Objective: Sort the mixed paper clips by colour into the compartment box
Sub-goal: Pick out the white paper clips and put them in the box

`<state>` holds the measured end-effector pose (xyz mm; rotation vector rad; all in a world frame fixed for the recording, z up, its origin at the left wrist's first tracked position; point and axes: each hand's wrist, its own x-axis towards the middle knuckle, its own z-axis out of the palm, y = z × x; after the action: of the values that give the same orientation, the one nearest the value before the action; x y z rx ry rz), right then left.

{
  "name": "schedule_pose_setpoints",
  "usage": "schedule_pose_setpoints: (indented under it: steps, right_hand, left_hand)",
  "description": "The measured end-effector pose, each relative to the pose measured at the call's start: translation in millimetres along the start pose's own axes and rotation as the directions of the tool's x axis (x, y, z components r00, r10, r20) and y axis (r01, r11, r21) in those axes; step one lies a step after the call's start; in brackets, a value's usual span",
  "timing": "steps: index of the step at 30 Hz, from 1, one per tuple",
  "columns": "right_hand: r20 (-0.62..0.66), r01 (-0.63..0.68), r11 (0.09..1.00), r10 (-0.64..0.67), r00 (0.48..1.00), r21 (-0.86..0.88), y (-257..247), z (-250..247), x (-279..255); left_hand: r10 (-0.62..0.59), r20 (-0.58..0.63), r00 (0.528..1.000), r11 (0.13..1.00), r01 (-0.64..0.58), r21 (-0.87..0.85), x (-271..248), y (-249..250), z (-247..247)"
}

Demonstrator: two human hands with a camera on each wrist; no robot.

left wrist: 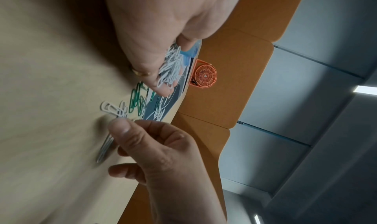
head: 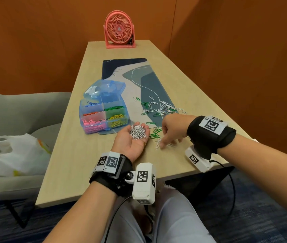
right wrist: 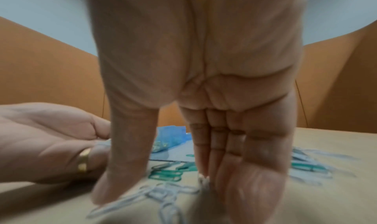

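My left hand (head: 132, 139) lies palm up on the table with a heap of white clips (head: 138, 132) resting in the relaxed palm, seen close in the left wrist view (left wrist: 171, 67). Just to its right, my right hand (head: 167, 142) points down, straight fingers and thumb touching a few white clips (right wrist: 163, 193) on the bare wood. Green clips (head: 155, 133) lie between the two hands. The blue compartment box (head: 102, 116) stands with its lid up, its cells holding blue, green, orange, yellow and pink clips. A mixed white and green pile (head: 162, 108) sits on the mat.
A patterned desk mat (head: 139, 79) runs down the table's middle, with a pink desk fan (head: 120, 30) at the far end. The table's front edge (head: 104, 193) is close to my wrists. A grey chair with a plastic bag (head: 13, 153) stands left.
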<state>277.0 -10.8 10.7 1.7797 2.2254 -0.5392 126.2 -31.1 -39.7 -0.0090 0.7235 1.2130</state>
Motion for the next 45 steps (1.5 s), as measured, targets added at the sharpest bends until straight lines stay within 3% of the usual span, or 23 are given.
schedule_pose_setpoints:
  steps: [8,15,24,31,45]
  right_hand:
    - [-0.070,0.026,1.000,-0.027,0.997,-0.015,-8.4,8.4,2.2]
    - [-0.023,-0.011,0.966,0.017,1.000,0.259,-1.7,7.5,6.3]
    - [-0.095,0.125,0.992,-0.124,0.988,0.003,-6.3,1.7,6.2]
    - [-0.104,0.148,0.986,-0.156,0.982,-0.078,-13.0,7.6,10.4]
    - [-0.060,0.161,0.984,-0.165,0.984,-0.074,-18.3,10.0,11.3]
  left_hand:
    - [0.012,-0.016,1.000,1.000,-0.011,0.014,1.7,0.9,-1.5]
    - [0.018,-0.014,1.000,1.000,-0.018,0.014,1.3,1.2,-2.9]
    - [0.014,-0.019,1.000,1.000,-0.014,-0.003,2.5,2.9,-4.2]
    - [0.001,-0.013,1.000,1.000,-0.001,-0.005,1.4,3.0,-4.8]
    - [0.003,-0.016,1.000,1.000,-0.003,0.004,1.2,3.4,-5.0]
